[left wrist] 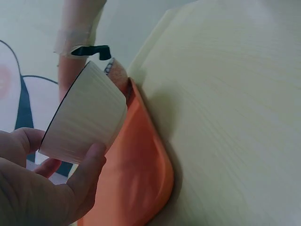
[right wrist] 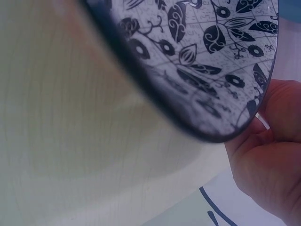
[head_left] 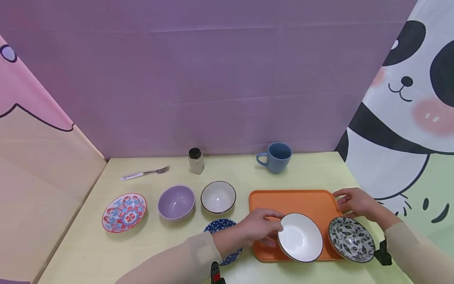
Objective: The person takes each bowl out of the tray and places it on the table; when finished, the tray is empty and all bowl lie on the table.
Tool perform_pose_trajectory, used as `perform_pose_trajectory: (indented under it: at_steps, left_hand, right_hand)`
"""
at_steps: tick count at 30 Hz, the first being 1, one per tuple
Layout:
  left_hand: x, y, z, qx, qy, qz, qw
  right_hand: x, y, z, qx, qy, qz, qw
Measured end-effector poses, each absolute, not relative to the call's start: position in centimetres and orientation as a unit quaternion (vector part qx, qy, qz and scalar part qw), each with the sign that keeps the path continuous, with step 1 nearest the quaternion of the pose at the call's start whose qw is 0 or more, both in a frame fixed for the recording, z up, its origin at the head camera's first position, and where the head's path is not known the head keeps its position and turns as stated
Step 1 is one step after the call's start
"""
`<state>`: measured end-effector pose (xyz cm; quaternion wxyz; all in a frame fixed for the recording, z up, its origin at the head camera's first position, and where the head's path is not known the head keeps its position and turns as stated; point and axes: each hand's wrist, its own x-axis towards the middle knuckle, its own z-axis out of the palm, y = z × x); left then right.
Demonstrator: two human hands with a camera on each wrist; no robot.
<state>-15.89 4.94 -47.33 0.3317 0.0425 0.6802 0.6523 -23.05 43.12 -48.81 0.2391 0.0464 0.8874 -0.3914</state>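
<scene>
My left hand (head_left: 260, 228) grips the left rim of a white bowl with a dark edge (head_left: 300, 238), which is over the near part of an orange tray (head_left: 291, 200). In the left wrist view the bowl (left wrist: 87, 113) is tilted, with the thumb against its outside and fingers at its rim. My right hand (head_left: 356, 203) is at the tray's right edge, fingers loosely bent, just beyond a black-and-white leaf-patterned bowl (head_left: 352, 239). That bowl (right wrist: 202, 66) covers the tray's near right corner and hides part of the right hand's fingers in the right wrist view.
A blue-patterned dish (head_left: 220, 225) lies partly under the left forearm. Left of the tray are a white bowl (head_left: 218, 197), a purple bowl (head_left: 176, 202) and a red-blue patterned plate (head_left: 124, 213). Behind are a fork (head_left: 145, 173), a black-capped shaker (head_left: 196, 161) and a blue mug (head_left: 278, 157).
</scene>
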Motion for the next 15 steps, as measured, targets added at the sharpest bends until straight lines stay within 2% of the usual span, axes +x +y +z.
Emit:
perform_pose_trajectory:
  at_steps: [5, 15]
  left_hand:
    - [-16.1, 3.0, -46.5, 0.042, 0.669, 0.66, 0.339]
    - [-16.1, -1.1, -45.2, 0.021, 0.671, 0.67, 0.318]
  right_hand:
    - [-23.0, 43.2, -48.7, 0.044, 0.886, -0.394, 0.241]
    - [-23.0, 43.3, -48.7, 0.039, 0.882, -0.401, 0.244]
